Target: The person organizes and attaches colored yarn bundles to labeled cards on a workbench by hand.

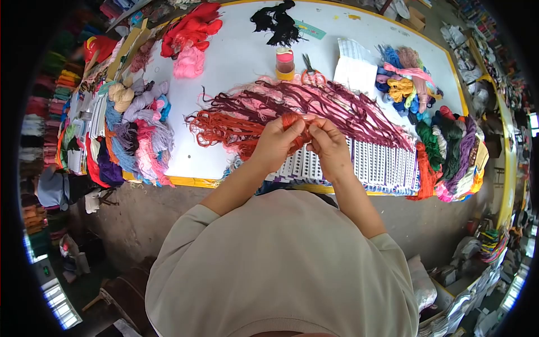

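My left hand [276, 142] is closed around a bundle of orange-red thread [290, 119], whose top shows above the fingers. Close beside it, my right hand [328, 143] has thumb and fingers pinched together at the bundle's right side, on the same thread as far as I can see. Loose orange-red strands [222, 130] spread leftward over the table from my left hand. Behind both hands lie long maroon strands [359, 112] mixed with pink ones. Under and right of my right hand are white cards with rows of dark holes [382, 165].
On the white table [236, 50] stand a pink-and-yellow jar [284, 64] and scissors [307, 64]. Black thread [278, 22], red thread [191, 31] and white paper [355, 64] lie farther back. Coloured skeins are heaped at left [143, 129] and right [449, 146].
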Tool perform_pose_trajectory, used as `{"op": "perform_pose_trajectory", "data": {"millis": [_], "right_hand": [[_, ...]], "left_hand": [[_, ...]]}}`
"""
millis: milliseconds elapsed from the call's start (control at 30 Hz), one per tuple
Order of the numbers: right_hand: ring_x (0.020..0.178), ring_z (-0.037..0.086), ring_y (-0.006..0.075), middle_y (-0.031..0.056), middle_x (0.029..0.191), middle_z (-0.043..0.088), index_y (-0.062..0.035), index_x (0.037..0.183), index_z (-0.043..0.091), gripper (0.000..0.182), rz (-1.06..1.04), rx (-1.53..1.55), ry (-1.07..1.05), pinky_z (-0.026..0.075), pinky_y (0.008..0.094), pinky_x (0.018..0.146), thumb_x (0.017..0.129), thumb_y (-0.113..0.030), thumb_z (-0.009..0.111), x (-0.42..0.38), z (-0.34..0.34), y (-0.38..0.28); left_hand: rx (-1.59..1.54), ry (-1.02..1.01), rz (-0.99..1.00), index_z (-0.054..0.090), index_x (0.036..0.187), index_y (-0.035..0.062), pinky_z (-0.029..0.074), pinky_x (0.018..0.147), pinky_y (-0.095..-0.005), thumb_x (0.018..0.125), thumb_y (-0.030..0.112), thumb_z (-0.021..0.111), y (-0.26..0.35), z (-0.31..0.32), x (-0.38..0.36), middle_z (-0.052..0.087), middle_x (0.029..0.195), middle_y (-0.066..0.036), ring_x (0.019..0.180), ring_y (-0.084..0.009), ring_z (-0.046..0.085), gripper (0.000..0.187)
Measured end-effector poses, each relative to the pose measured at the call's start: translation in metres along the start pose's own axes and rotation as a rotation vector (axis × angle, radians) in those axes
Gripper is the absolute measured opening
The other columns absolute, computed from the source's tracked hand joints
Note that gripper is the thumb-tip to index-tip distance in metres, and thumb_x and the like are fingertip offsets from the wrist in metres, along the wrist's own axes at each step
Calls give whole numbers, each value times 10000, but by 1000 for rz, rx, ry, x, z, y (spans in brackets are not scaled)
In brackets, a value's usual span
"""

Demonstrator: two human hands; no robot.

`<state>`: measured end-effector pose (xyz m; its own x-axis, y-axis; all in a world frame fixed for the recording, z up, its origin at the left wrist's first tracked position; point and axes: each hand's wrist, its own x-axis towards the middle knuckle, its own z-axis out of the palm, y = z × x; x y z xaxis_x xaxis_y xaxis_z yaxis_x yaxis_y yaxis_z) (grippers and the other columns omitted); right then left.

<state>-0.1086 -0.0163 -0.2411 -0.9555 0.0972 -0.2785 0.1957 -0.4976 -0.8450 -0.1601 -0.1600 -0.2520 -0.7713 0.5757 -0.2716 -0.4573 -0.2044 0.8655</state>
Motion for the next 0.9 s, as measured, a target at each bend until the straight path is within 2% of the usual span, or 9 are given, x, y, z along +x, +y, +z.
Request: {"op": "perform_pose_trajectory", "data": {"millis": [33,100,200,333,400,500,667,833,900], "right_hand": [[656,493,28,-42,868,609,-84,1034,596,132,37,93,-13,462,205,623,931,-145,540,0,-1,-1],[634,475,27,-41,850,598,-81,1045,587,138,31,119,-13,462,204,612,936,-147,531,3,-7,2],[611,456,24,-42,821,577,-74,1058,578,148,30,140,-26,460,200,595,945,-152,522,6,-12,1],[607,450,23,-45,810,558,-67,1066,577,160,33,70,-49,453,190,584,952,-165,521,7,-13,1],[606,449,24,-44,809,556,-66,1065,577,160,34,55,-50,453,192,583,952,-165,521,8,-15,2],[606,447,22,-44,808,556,-66,1070,579,164,45,108,-34,452,194,583,953,-165,521,10,-15,-1],[608,448,19,-45,804,559,-69,1094,584,178,60,187,-22,452,189,577,949,-153,525,12,-22,-1],[592,453,14,-61,793,557,-85,1080,602,167,58,-101,14,450,174,565,930,-146,561,12,-15,-8],[589,452,11,-64,778,555,-87,1075,606,164,52,-82,35,450,177,569,923,-138,568,12,-13,-7]], "left_hand": [[0,1,-1,556,1205,4,489,822,-312,994,266,451,1,2,1,633,1050,-75,954,-159,609,353],[-257,39,84,618,1107,0,490,662,-222,964,228,529,6,11,2,635,927,-44,769,-96,599,284],[-350,92,65,620,1094,0,454,586,-203,955,222,547,11,20,3,631,894,-33,684,-76,569,271],[-269,-2,47,621,1080,-3,454,588,-202,944,205,563,-3,6,13,626,885,-31,681,-78,571,256],[-42,-12,8,591,1114,-29,496,702,-272,963,188,519,-4,3,15,639,949,-87,796,-159,624,274],[-258,-37,59,589,1118,-28,500,716,-271,960,175,522,-5,10,19,634,921,-78,796,-150,618,266],[-345,-1,39,600,1084,-17,511,759,-289,957,176,529,-3,13,21,628,933,-77,829,-156,619,241],[-383,13,60,612,1067,-12,532,803,-286,949,166,546,-4,18,23,628,993,-79,897,-153,620,223],[-346,6,57,608,1064,14,537,700,-300,964,187,523,-4,19,22,635,990,-84,858,-157,629,217]]}}
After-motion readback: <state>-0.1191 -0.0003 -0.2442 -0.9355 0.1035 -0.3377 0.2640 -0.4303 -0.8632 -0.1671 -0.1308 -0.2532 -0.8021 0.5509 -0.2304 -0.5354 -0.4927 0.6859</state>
